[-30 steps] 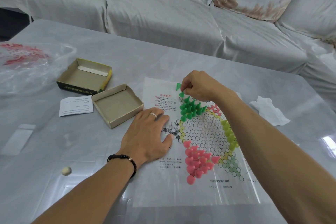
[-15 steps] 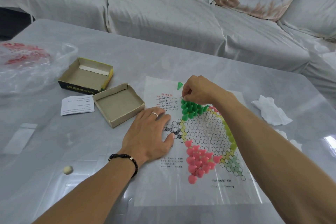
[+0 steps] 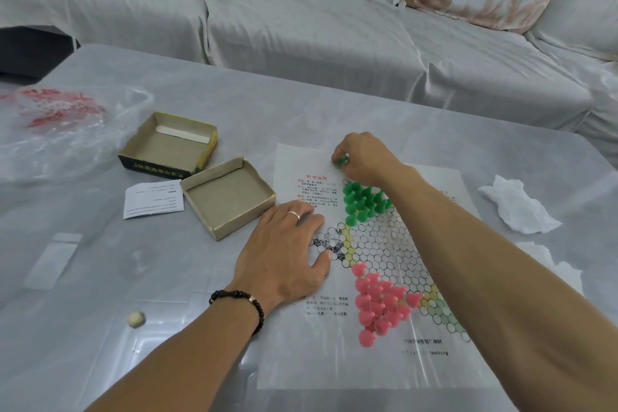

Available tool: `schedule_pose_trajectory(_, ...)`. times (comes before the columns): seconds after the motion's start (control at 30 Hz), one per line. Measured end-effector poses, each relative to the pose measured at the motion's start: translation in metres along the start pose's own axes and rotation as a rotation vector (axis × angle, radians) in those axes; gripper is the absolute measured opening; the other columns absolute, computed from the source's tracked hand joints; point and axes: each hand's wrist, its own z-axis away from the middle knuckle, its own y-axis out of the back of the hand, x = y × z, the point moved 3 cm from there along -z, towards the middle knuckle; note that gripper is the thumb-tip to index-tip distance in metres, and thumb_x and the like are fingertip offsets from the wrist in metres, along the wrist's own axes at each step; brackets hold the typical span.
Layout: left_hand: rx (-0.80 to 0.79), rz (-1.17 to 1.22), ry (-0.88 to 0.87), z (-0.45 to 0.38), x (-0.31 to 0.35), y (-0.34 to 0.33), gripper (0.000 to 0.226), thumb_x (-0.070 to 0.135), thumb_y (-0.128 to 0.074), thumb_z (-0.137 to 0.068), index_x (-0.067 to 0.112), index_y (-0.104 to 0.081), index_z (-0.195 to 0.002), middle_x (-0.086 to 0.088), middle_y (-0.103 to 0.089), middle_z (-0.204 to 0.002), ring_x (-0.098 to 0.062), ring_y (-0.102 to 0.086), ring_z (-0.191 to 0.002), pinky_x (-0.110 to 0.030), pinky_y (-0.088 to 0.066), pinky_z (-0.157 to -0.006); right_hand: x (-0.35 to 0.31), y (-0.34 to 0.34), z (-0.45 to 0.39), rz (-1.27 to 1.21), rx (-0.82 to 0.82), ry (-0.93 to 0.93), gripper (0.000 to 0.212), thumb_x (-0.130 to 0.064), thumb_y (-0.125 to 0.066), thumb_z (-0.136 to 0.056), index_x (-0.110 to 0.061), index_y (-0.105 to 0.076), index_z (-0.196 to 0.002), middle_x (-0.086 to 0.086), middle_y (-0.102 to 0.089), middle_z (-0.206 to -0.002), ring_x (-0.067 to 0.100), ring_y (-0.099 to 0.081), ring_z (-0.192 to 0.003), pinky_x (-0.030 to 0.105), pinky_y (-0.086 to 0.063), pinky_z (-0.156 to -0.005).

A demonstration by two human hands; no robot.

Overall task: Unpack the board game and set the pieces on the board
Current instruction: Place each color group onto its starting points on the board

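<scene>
Right hand (image 3: 363, 159) reaching to far edge of paper board (image 3: 368, 365), grip narrow, pinching loose green piece (image 3: 341, 161) just beyond green pieces (image 3: 363, 201) clustered at board's far point. Left hand (image 3: 284, 252) flat, fingers spread, pressing board's left edge to grey surface (image 3: 83, 328). Pink pieces (image 3: 379, 304) bunched at near point. Two open box halves (image 3: 200, 170) left of board, small leaflet (image 3: 153, 199) beside them, crumpled tissue (image 3: 516, 206) off to right.
</scene>
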Motion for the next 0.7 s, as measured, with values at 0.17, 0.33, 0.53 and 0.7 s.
schedule_pose_trajectory(0.17,-0.005,-0.005,-0.003,0.0,0.0,-0.001,0.041,0.054,-0.046,-0.083,0.029,-0.05,-0.115,0.009,-0.043,-0.131,-0.012,-0.033,-0.127,-0.03,-0.022,-0.112,0.0,0.01,0.003,-0.013,0.061,0.022,0.019,-0.008,-0.057,-0.08,-0.026,-0.061,-0.082,0.003,-0.066,-0.098,0.023,-0.062,-0.086,0.037,-0.055,-0.077)
schedule_pose_trajectory(0.33,-0.011,-0.013,-0.003,0.0,0.0,0.0,0.041,0.054,-0.046,-0.084,0.029,-0.049,-0.117,0.009,-0.043,-0.132,-0.012,-0.032,-0.127,-0.029,-0.022,-0.111,0.008,0.026,0.018,-0.172,0.155,0.012,0.007,-0.015,-0.064,-0.083,-0.013,-0.07,-0.087,-0.003,-0.061,-0.088,0.016,-0.059,-0.086,0.031,-0.051,-0.078)
schedule_pose_trajectory(0.53,-0.018,-0.015,0.001,0.0,0.001,0.0,0.042,0.053,-0.046,-0.084,0.029,-0.049,-0.118,0.008,-0.043,-0.133,-0.013,-0.033,-0.128,-0.03,-0.023,-0.111,0.014,0.027,0.028,-0.298,0.143,-0.025,0.008,-0.013,-0.063,-0.08,-0.013,-0.067,-0.087,-0.003,-0.065,-0.08,0.014,-0.061,-0.075,0.027,-0.053,-0.067)
schedule_pose_trajectory(0.7,-0.03,-0.018,0.005,0.0,0.0,0.0,0.043,0.054,-0.045,-0.084,0.029,-0.048,-0.119,0.008,-0.041,-0.134,-0.013,-0.032,-0.129,-0.031,-0.022,-0.113,0.015,0.025,0.032,-0.325,0.135,-0.01,0.012,-0.008,-0.066,-0.082,-0.015,-0.071,-0.09,-0.002,-0.069,-0.081,0.009,-0.064,-0.075,0.02,-0.052,-0.069)
